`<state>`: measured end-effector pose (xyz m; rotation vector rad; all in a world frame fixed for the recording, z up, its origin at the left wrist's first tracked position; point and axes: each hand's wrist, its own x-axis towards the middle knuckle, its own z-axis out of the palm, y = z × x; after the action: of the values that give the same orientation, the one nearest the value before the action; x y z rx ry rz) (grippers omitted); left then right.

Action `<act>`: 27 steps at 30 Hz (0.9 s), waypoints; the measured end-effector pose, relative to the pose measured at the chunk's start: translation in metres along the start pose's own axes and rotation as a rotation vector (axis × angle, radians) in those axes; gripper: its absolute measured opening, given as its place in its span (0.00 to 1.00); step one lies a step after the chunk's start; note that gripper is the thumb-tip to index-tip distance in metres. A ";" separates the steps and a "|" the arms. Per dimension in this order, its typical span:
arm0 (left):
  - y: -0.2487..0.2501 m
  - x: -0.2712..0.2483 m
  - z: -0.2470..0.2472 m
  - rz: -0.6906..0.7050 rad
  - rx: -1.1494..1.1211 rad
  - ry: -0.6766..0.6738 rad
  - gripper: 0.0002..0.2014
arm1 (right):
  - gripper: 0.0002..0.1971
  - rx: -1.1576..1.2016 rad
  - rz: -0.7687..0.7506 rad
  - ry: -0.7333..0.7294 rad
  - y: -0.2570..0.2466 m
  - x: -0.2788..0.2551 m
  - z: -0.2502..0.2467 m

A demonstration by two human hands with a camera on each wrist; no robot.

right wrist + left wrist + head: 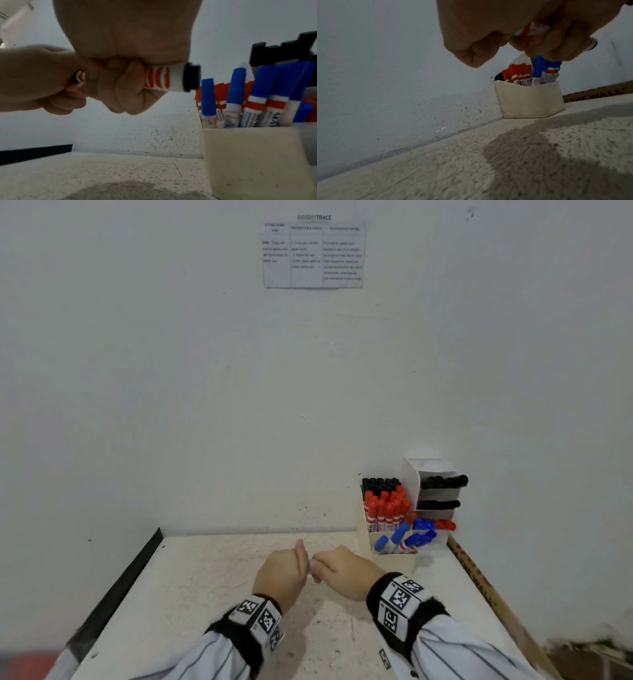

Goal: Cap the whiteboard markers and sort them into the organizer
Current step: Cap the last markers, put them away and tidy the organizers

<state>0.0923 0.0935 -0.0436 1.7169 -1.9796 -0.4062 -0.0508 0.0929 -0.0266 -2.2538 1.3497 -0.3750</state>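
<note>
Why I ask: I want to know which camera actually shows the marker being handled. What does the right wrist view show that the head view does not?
Only the right wrist view shows the marker itself: white barrel, orange stripes, black end, gripped in the right hand. Only the head view shows the paper sheet on the wall and the organizer's side shelves of black markers. Both show the left hand meeting the right, and the blue-capped markers standing in the organizer.
</note>
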 end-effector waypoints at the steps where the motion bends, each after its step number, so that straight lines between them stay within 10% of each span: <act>1: 0.003 0.000 0.001 0.042 0.020 0.011 0.22 | 0.18 0.082 0.015 -0.010 0.002 -0.004 -0.002; 7: 0.019 -0.003 0.008 0.195 -0.059 0.059 0.42 | 0.20 0.418 0.101 -0.051 0.010 -0.023 -0.008; 21: 0.063 0.001 0.063 0.083 -0.703 0.071 0.17 | 0.13 0.192 0.171 -0.075 0.056 -0.060 -0.055; 27: 0.083 0.014 0.081 0.127 -0.632 -0.027 0.19 | 0.09 0.293 0.140 0.312 0.073 -0.095 -0.098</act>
<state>-0.0217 0.0864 -0.0659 1.1835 -1.7085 -0.8986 -0.1962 0.1214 0.0183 -1.9035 1.4838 -0.8433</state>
